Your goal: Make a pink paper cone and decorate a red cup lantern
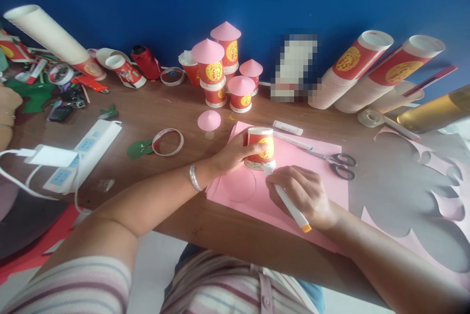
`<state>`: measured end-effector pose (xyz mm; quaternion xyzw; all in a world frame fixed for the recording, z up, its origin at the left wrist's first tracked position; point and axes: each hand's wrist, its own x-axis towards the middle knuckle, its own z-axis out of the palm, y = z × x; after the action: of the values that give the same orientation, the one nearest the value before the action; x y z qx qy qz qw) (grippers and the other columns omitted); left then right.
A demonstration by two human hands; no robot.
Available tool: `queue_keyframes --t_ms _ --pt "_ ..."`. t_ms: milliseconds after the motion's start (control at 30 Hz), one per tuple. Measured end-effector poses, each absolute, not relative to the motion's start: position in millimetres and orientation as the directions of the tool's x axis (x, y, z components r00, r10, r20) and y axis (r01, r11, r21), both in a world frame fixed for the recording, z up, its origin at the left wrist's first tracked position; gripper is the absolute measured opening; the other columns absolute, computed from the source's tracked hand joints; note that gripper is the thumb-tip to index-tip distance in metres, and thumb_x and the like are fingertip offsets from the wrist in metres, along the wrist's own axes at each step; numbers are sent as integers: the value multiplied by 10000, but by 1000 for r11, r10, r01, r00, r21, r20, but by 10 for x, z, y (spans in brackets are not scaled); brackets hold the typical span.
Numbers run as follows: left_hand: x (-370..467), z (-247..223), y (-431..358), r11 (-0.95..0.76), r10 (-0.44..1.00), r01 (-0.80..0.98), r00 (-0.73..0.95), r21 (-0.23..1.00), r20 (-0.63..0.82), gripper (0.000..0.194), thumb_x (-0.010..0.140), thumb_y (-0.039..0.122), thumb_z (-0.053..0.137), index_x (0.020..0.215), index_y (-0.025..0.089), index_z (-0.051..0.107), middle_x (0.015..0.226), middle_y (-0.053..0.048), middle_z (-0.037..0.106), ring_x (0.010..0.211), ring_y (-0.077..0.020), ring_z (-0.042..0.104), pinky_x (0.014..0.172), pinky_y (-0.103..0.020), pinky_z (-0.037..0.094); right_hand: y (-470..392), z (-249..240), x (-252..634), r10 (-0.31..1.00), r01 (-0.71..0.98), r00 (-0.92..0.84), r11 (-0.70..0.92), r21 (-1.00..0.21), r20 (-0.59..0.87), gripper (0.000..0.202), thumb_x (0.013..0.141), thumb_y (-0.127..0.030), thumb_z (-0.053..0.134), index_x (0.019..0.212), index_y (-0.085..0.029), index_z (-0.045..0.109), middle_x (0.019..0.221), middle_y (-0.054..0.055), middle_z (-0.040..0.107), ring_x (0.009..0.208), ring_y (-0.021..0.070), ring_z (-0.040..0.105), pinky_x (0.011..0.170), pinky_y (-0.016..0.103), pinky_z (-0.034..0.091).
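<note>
My left hand [234,153] is closed around a red paper cup [257,146] with a gold emblem, its white base facing up. Green markings run along the cup's lower rim. In my right hand [303,191] is a white marker [292,206] with an orange end, its tip by the cup's lower rim. Both hands are over a stack of pink paper [304,221]. A circle is drawn on the top sheet, left of the marker. On the paper's far right lie scissors [336,162], and at its back edge a white capped stick [288,127].
Behind stand several cups with pink paper cones [208,52]; one loose cone [209,120] lies in front. Tall cup stacks [354,62] lean at the back right. A power strip [86,152] and a paper ring [168,142] lie left; pink scraps [404,245] lie right.
</note>
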<state>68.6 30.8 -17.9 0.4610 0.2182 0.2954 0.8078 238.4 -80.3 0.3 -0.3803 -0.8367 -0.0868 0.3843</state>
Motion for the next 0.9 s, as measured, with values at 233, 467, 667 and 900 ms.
queue_keyframes --t_ms 233,467,667,900 --pt "689 -185 309 408 687 -273 720 871 -96 389 758 359 835 1026 152 644 888 -41 647 815 -137 600 769 -285 489 -812 19 2388 544 700 -401 701 -137 737 194 851 -31 635 973 -172 581 740 7 636 592 122 562 535 266 493" --pt "681 -172 316 399 666 -272 743 875 -73 385 771 364 820 1032 150 635 889 -45 648 816 -149 612 770 -295 492 -797 17 2408 576 711 -385 684 -166 721 182 859 -38 624 978 -173 594 759 8 643 610 128 592 556 268 521" --pt "678 -178 315 392 664 -261 744 882 -75 385 770 374 818 1029 152 640 891 -42 649 809 -148 617 764 -306 498 -795 -3 2417 581 712 -394 683 -163 712 180 884 -50 622 1007 -177 589 775 13 656 626 124 610 577 264 532" --pt "669 -204 327 383 651 -263 757 885 -57 371 794 357 800 1053 149 637 914 -51 644 829 -153 618 760 -295 506 -797 30 2406 589 710 -414 686 -158 694 169 886 -38 613 979 -174 576 757 5 645 595 110 572 564 258 514"
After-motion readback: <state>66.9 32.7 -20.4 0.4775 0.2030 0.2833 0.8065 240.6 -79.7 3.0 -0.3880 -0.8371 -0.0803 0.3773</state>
